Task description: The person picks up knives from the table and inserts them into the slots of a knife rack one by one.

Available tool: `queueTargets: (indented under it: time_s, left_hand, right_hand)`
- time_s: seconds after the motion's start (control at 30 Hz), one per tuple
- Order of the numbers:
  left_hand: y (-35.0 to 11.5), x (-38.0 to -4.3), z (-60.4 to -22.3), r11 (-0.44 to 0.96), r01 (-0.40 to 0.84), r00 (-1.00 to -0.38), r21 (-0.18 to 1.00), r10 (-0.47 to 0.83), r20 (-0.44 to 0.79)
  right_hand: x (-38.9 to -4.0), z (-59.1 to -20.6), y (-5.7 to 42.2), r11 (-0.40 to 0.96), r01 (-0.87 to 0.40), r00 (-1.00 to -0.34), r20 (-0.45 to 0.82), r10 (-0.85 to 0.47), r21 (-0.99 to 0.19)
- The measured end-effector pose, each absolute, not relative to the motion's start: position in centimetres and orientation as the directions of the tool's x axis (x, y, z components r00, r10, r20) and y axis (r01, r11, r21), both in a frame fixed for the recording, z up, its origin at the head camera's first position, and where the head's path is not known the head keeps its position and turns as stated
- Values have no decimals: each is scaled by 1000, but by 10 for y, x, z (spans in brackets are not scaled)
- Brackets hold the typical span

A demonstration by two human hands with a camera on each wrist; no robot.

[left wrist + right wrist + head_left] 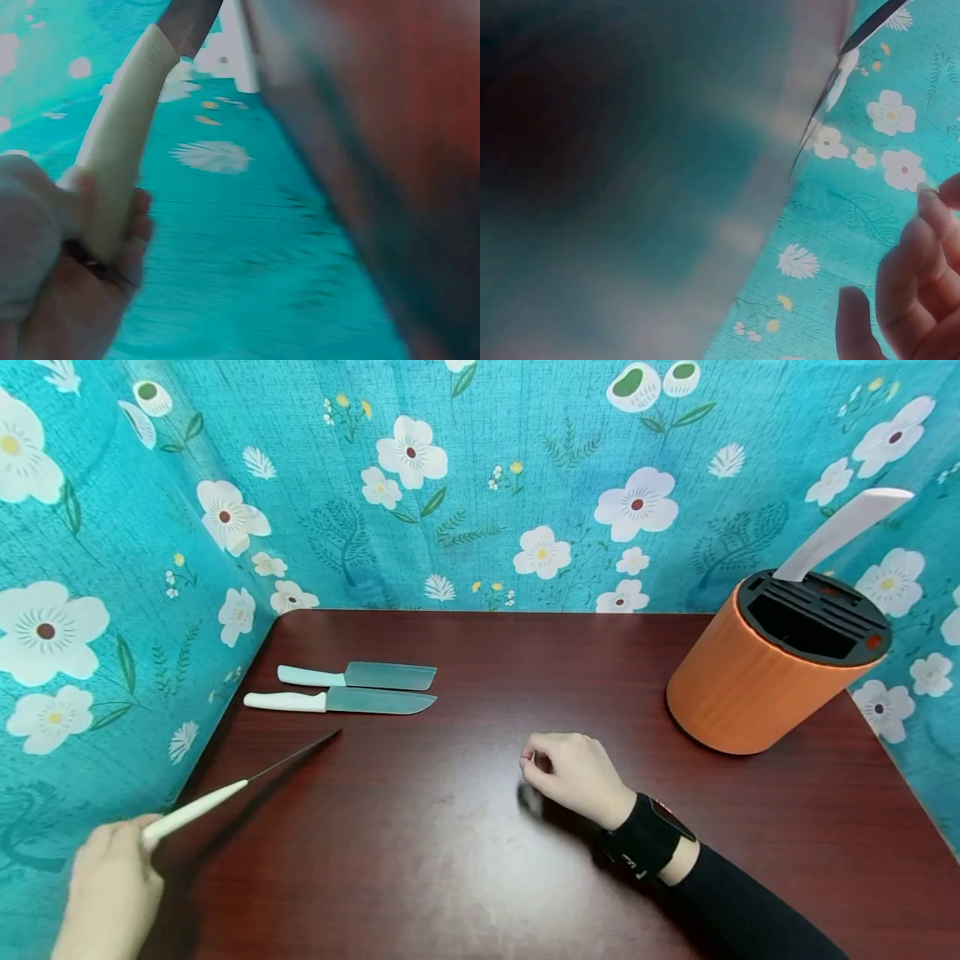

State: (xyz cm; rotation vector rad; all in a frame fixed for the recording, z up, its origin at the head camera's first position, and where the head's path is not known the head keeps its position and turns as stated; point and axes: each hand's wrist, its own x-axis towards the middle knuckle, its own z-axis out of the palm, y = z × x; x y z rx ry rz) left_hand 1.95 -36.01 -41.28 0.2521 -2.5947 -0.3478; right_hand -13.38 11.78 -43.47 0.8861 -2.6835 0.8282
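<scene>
My left hand (112, 881) grips the white handle of a knife (198, 810) at the table's left edge. The thin dark blade points to the far right, above the tabletop. In the left wrist view, my fingers wrap the lower end of the knife's handle (124, 142). Over the middle of the table hangs my right hand (573, 777), its fingers loosely curled and holding nothing. The right wrist view shows the thumb apart from the fingers (900, 285). Beyond the left hand lie a white-handled cleaver (390, 675) and a white-handled chef's knife (378, 700), side by side.
An orange cylindrical knife block (738, 685) with a black slotted top stands at the back right. A white handle (843, 531) sticks up from it. The dark red-brown table (450, 827) meets a blue floral cloth (480, 527) at the back and sides.
</scene>
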Motion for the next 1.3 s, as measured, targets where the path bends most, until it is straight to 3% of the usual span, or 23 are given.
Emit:
queueTargets:
  time_s: [0.1,0.17,0.3,0.4,0.57,0.67,0.8,1.03,1.3]
  left_hand:
    - [-345,16,-380,944,-154,-837,290,-281,470]
    - [-330,11,-358,950,-120,-813,288,-260,521]
    - [-296,-10,-324,961,136,-692,242,-82,717]
    - [-264,-35,-303,921,346,-608,181,73,790]
    - [-210,-68,-276,815,570,-583,106,310,751]
    - [-182,-78,-264,764,641,-581,74,420,697]
    - [-151,-89,-254,665,747,-510,1,571,643]
    - [-114,-102,-251,515,853,-353,-86,690,632]
    - [-103,-109,-253,549,828,-326,-116,639,697]
  right_hand:
    - [-135,-427,114,648,-610,-792,356,-496,-455]
    - [-135,-419,112,624,-621,-783,358,-508,-473]
    - [-138,-396,115,524,-639,-754,324,-571,-564]
    - [-139,-373,118,434,-633,-730,307,-610,-641]
    - [-138,-328,114,331,-654,-689,355,-632,-680]
    - [-134,-305,106,302,-703,-644,397,-654,-644]
    - [-131,-284,96,317,-771,-600,464,-651,-552]
    - [-130,-268,91,374,-783,-614,518,-596,-498]
    - [-130,-263,94,431,-772,-635,524,-568,-467]
